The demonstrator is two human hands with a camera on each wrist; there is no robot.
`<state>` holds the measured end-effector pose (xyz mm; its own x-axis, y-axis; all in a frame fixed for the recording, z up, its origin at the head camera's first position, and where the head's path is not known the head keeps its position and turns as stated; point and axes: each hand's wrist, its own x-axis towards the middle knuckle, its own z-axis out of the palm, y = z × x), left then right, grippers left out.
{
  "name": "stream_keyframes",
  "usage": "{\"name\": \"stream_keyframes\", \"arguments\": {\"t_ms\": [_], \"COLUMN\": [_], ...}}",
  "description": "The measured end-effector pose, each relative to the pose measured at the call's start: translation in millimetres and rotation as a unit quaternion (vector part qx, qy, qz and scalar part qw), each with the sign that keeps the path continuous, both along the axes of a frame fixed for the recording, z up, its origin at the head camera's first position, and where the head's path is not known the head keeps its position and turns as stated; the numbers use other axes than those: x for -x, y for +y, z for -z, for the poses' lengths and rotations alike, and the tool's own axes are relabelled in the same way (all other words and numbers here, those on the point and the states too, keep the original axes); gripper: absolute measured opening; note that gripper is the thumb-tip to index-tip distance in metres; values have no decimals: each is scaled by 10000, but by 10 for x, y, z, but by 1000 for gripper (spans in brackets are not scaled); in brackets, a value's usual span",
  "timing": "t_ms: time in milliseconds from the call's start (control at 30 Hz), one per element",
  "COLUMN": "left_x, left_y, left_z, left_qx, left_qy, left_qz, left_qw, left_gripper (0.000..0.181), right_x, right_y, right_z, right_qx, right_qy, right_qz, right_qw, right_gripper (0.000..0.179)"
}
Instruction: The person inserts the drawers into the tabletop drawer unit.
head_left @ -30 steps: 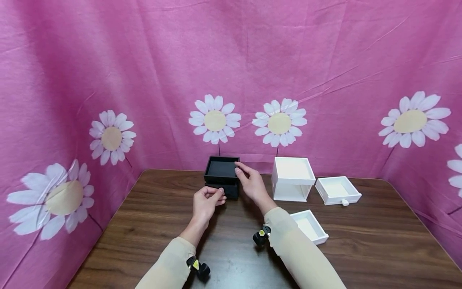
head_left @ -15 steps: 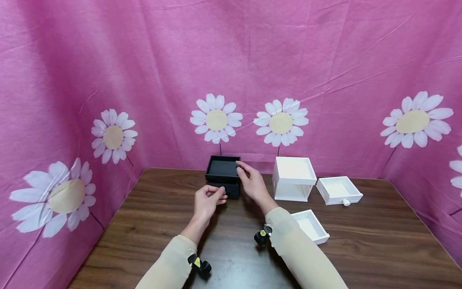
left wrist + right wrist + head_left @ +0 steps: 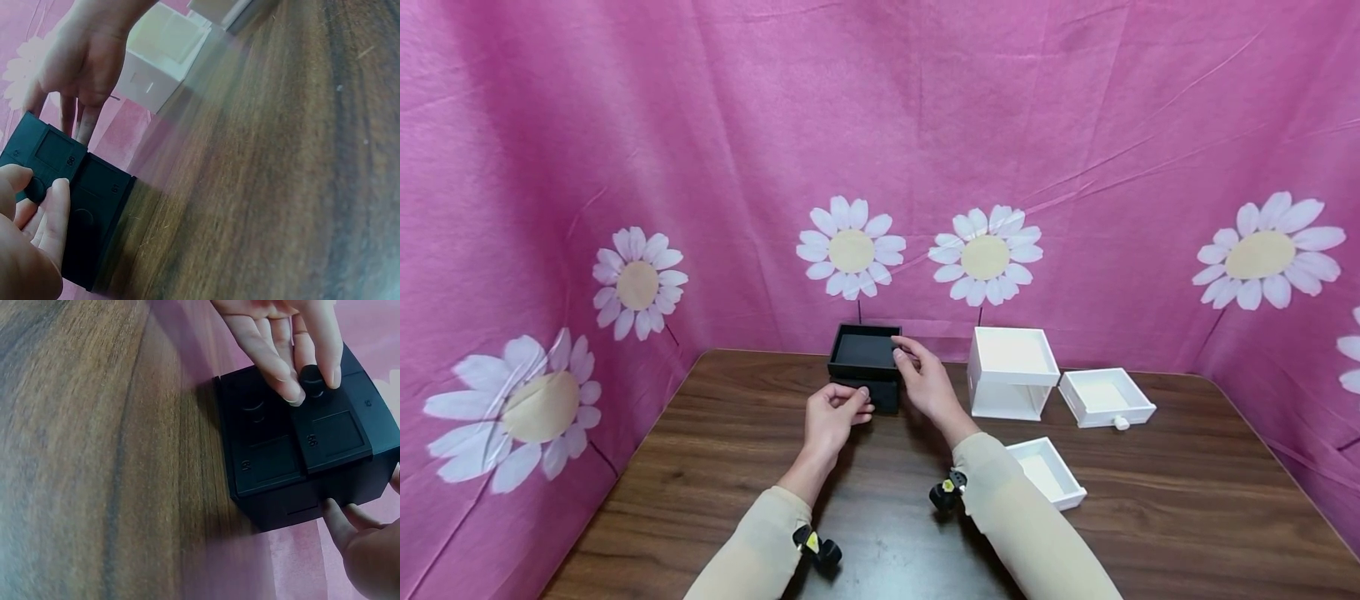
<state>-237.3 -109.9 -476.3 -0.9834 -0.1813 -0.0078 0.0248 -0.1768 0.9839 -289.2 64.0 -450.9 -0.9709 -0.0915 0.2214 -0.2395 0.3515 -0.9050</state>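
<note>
A small black two-drawer box (image 3: 865, 350) with a recessed top stands at the back of the table. Thumb and fingers of my left hand (image 3: 831, 421) pinch the round black knob (image 3: 311, 378) of its upper drawer. In the right wrist view that drawer's front (image 3: 334, 434) stands slightly proud of the lower drawer's front (image 3: 265, 464). The lower drawer has its own round knob (image 3: 81, 219), untouched. My right hand (image 3: 925, 379) grips the box at its right side, fingers on the side wall and at the top rim.
Right of the black box stands a white box frame (image 3: 1013, 358) with an open front. A white drawer with a knob (image 3: 1105, 392) lies beside it, and a second white drawer (image 3: 1048, 473) lies nearer, partly behind my right sleeve. A pink flowered cloth (image 3: 910, 167) hangs behind the table.
The view has shifted very slightly. Both hands keep their places on the black box, and nothing else has visibly moved.
</note>
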Motion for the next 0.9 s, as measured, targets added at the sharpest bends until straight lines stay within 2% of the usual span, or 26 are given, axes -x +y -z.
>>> {"name": "stream_keyframes", "arguments": {"t_ms": [700, 900], "left_x": [81, 52], "left_y": [24, -27], "left_z": [6, 5], "left_qx": [-38, 185], "left_qy": [57, -26], "left_qz": [-15, 31], "left_qw": [10000, 9998], "left_gripper": [15, 20], "right_x": [6, 11], "right_y": [49, 47], "right_z": [3, 7], "right_qx": [230, 78], "right_qy": [-159, -202], "right_qz": [-101, -77], "right_qw": [9996, 9997], "right_gripper": [39, 40]}}
